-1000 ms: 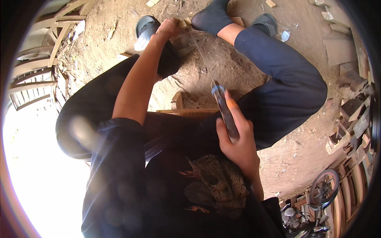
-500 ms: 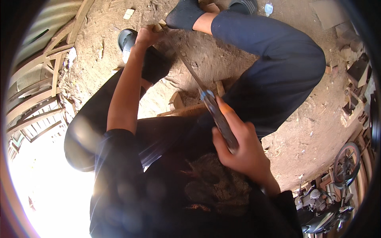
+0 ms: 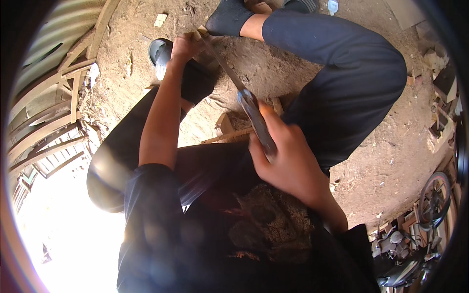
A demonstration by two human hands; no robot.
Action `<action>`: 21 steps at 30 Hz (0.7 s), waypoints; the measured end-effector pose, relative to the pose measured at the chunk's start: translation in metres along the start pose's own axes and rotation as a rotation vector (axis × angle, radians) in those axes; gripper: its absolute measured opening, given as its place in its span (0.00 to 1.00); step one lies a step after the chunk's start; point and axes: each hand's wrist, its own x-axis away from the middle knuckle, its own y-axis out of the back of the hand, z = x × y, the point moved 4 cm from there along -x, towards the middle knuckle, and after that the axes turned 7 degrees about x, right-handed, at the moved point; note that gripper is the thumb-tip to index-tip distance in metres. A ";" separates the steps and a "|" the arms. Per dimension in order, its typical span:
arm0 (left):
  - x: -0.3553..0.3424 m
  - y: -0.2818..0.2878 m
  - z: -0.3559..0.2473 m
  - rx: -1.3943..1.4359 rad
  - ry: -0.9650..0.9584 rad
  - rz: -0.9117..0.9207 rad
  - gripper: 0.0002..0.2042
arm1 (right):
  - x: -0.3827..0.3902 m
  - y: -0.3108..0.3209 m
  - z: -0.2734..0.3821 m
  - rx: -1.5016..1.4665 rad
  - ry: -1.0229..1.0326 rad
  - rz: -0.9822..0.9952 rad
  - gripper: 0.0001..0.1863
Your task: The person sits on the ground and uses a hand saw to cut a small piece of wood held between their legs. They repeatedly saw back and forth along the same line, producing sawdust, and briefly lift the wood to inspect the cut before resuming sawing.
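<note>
My right hand (image 3: pixel 293 158) is closed round the dark handle of a handsaw (image 3: pixel 225 68), which has a blue part where the blade begins. The narrow blade runs away from me, up and left, to a small pale wood piece (image 3: pixel 202 30). My left hand (image 3: pixel 184 47) grips that piece low near the ground, beside my dark-socked foot (image 3: pixel 226 18). The blade's far end lies against or just by the wood, and its teeth are too small to make out. My left fingers are partly hidden.
Wood offcuts (image 3: pixel 224 125) and a wooden strip (image 3: pixel 229 136) lie between my legs. Black sandals (image 3: pixel 160 51) are on the dirt floor (image 3: pixel 361 161). Wooden framing (image 3: pixel 75 95) stands at left; a motorcycle (image 3: pixel 403 266), a wheel (image 3: pixel 434 200) and scrap wood are at right.
My right hand has pushed the handsaw forward and left, bringing its handle closer to the wood piece. My left hand keeps its grip in about the same place. The whole view has shifted slightly.
</note>
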 end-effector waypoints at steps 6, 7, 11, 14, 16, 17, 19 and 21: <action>-0.005 -0.003 0.001 -0.028 0.063 0.050 0.27 | 0.011 0.001 -0.004 -0.008 0.072 -0.060 0.29; -0.005 -0.001 -0.021 0.039 0.052 0.060 0.27 | 0.004 -0.001 -0.006 0.032 0.052 -0.082 0.29; -0.012 -0.004 0.011 -0.081 0.021 0.033 0.29 | 0.028 0.012 0.002 -0.015 0.035 -0.033 0.29; -0.005 -0.004 0.006 -0.068 0.078 0.111 0.30 | 0.032 0.014 0.000 -0.023 0.019 -0.011 0.29; -0.003 -0.005 0.003 -0.014 0.021 0.103 0.30 | 0.010 -0.004 -0.008 -0.012 0.087 -0.046 0.29; -0.001 0.004 0.003 -0.010 -0.004 0.095 0.30 | 0.003 -0.007 -0.007 -0.001 0.068 -0.038 0.29; 0.002 0.009 -0.001 0.028 0.030 0.092 0.30 | -0.005 -0.008 -0.005 0.019 0.031 -0.018 0.29; 0.003 0.005 -0.005 0.102 0.059 0.111 0.30 | 0.033 0.009 -0.001 -0.026 0.016 0.010 0.30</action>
